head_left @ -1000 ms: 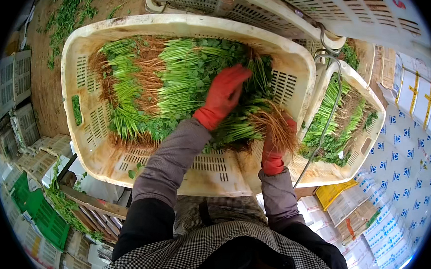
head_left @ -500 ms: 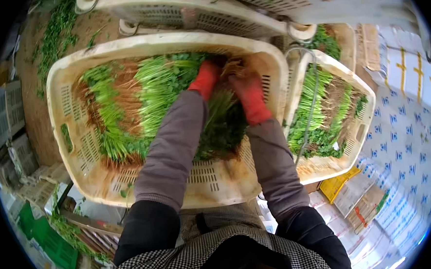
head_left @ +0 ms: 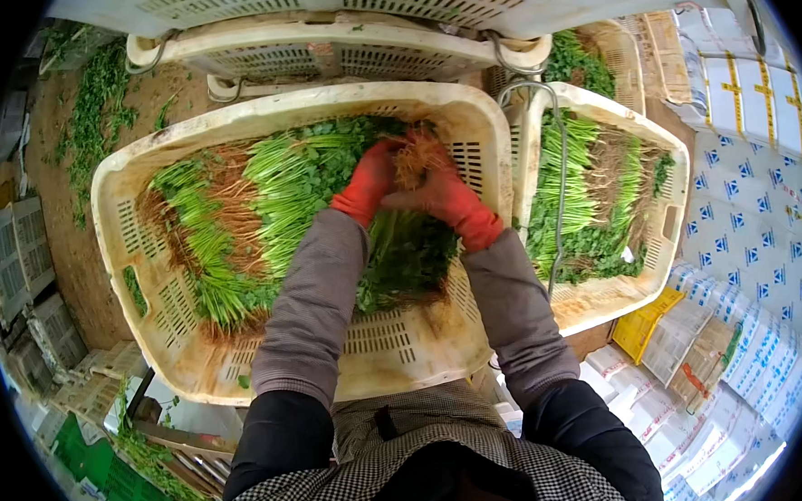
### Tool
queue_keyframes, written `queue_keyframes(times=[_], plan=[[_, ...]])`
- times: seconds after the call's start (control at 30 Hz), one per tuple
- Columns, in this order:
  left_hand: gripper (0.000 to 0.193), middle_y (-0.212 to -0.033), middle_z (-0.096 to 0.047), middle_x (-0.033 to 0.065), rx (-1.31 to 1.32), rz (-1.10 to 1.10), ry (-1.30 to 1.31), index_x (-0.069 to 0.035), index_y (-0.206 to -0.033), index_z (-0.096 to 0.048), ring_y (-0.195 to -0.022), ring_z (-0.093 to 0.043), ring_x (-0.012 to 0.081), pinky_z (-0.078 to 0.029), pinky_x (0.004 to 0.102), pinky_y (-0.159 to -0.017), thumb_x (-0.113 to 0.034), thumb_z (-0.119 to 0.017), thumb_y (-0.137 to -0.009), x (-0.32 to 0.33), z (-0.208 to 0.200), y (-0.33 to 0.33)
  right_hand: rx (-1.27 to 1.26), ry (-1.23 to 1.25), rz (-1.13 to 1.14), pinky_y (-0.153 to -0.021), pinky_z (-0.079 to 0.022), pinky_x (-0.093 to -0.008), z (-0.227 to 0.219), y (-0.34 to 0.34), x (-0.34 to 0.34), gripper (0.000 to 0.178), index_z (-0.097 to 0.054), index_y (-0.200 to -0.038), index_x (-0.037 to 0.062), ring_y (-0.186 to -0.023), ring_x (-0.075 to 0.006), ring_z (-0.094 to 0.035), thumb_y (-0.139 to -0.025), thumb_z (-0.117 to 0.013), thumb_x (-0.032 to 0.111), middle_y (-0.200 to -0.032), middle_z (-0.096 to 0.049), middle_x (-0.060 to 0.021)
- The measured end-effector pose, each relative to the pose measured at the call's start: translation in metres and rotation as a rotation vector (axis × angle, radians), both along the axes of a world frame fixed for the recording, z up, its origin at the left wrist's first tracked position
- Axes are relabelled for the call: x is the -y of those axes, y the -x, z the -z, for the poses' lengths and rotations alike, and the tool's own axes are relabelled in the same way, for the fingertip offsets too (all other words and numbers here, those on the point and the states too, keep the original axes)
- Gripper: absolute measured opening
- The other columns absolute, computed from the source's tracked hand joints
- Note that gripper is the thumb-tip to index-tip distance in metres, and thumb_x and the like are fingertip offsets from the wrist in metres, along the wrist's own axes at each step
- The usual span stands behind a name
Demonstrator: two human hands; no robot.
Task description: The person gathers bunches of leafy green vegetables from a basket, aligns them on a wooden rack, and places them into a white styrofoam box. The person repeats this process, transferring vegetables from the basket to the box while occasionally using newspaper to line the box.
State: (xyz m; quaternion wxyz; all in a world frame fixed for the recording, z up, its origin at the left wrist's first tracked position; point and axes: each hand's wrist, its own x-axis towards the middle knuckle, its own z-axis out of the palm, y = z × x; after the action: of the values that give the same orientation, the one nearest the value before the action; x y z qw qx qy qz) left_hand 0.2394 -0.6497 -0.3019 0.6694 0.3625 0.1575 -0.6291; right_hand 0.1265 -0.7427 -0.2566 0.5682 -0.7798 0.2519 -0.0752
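Observation:
A cream plastic crate in front of me holds rows of leafy green stalks with brown roots. Over its right half, my left hand, in a red glove, is closed around the near-left side of a bunch of rooted greens. My right hand, gloved in red too, grips the same bunch from the right, thumb pointing left. The brown root ends stick up between both hands. Below my wrists, darker leafy greens lie in shadow; my fingertips are partly hidden.
At the right stands another cream crate of rooted greens, with a metal hook between the two crates. Stacked crates rise beyond. Loose greens lie on the ground at far left. White boxes stand at far right.
Both hands have come closer together, and the root bunch between them now shows more clearly. The right hand has turned inward. The whole view has shifted slightly.

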Motion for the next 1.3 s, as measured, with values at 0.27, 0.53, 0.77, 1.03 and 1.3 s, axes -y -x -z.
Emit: queue_keyframes(times=[0.27,0.53,0.77,1.03,1.3], plan=[[0.048,-0.134,-0.061,0.0087,0.953,0.315,0.119,-0.007,-0.141,-0.051,-0.128,-0.054,0.0266,-0.041,0.0417,-0.109,-0.014,-0.059,-0.094,-0.047,-0.04,-0.002,0.308,-0.235,0.485,-0.089,-0.056,-0.0396,-0.022,0.054,-0.063,0.026,-0.055,-0.117,0.0011,-0.094,-0.0241,-0.065,-0.094,-0.06,0.012,-0.108,-0.064,-0.0137],[0.057,-0.153,-0.042,0.0077,2.355,0.642,-0.182,-0.014,-0.144,-0.049,-0.145,-0.033,0.0312,-0.024,0.051,-0.119,-0.019,-0.063,-0.089,-0.063,0.014,-0.044,0.29,0.313,0.322,-0.113,-0.039,-0.0486,-0.176,0.101,-0.09,0.032,-0.052,-0.08,0.0118,-0.107,-0.0258,-0.064,-0.076,-0.071,-0.013,-0.089,-0.069,-0.005],[0.046,-0.143,-0.053,0.012,2.196,0.983,-0.265,-0.012,-0.129,-0.062,-0.138,-0.041,0.0358,-0.037,0.0513,-0.111,-0.031,-0.064,-0.087,-0.086,-0.007,-0.05,0.477,0.234,0.341,-0.113,-0.039,-0.0506,-0.265,0.122,-0.067,0.028,-0.054,-0.083,0.0113,-0.104,-0.0278,-0.065,-0.074,-0.071,-0.008,-0.091,-0.07,-0.0042],[0.034,-0.11,-0.073,0.0133,1.377,0.569,-0.257,-0.003,-0.117,-0.07,-0.105,-0.067,0.0213,-0.051,0.0344,-0.092,-0.03,-0.06,-0.098,-0.136,-0.147,-0.027,0.667,0.441,0.398,-0.109,-0.041,-0.0534,-0.364,0.144,-0.024,0.021,-0.058,-0.078,0.0106,-0.101,-0.0286,-0.067,-0.076,-0.072,-0.005,-0.086,-0.071,-0.0039],[0.067,-0.146,-0.052,0.0166,1.826,0.273,0.003,-0.002,-0.147,-0.044,-0.136,-0.048,0.0289,-0.036,0.0368,-0.114,-0.019,-0.074,-0.089,-0.148,-0.459,0.037,1.002,0.533,-0.194,-0.105,-0.045,-0.0471,-0.46,0.115,-0.007,0.024,-0.066,-0.095,0.0099,-0.1,-0.0288,-0.066,-0.077,-0.077,0.02,-0.103,-0.071,-0.0057]])
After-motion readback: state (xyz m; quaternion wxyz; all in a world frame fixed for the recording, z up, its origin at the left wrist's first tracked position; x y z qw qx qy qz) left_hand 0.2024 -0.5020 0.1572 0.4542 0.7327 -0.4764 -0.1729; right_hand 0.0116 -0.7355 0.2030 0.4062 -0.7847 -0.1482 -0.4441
